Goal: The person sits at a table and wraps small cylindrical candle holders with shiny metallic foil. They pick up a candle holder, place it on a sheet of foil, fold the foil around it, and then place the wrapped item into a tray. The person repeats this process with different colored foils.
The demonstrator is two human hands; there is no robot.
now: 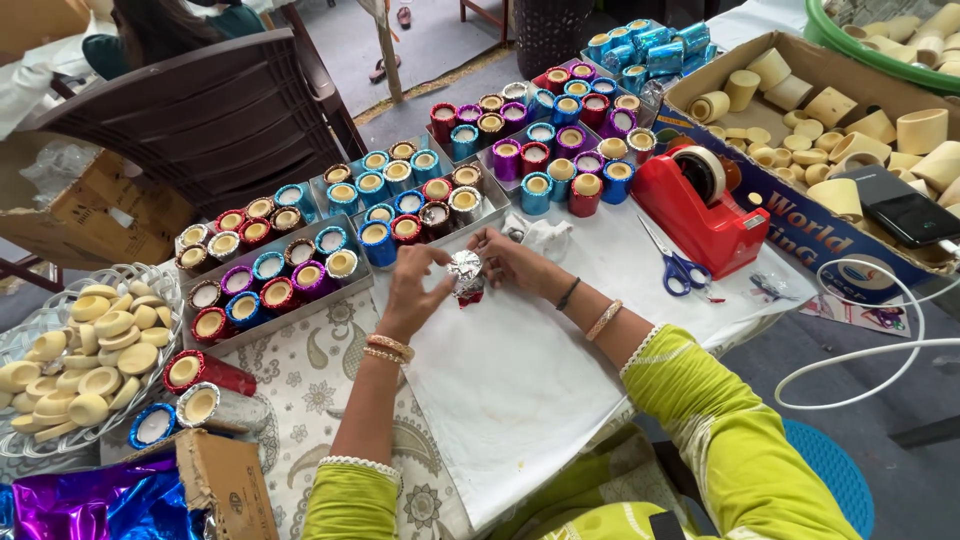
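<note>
— Green sleeves [700, 420] fill the bottom of the frame. What do the hands hold?

— Left hand [412, 290] and right hand [512, 262] both close on a silver foil-wrapped cup [465, 275] at centre frame, above the white paper [520, 380].

— And nearby?

— Trays of foil-wrapped cups [290, 275] sit just left; a red tape dispenser [700, 210] and blue-handled scissors [675, 262] lie right.

bare white sheet [520, 370] near, candle trays [270, 275] crowding beyond

Lime-green sleeves with white lace cuffs, gold bangles, black wristband
</note>
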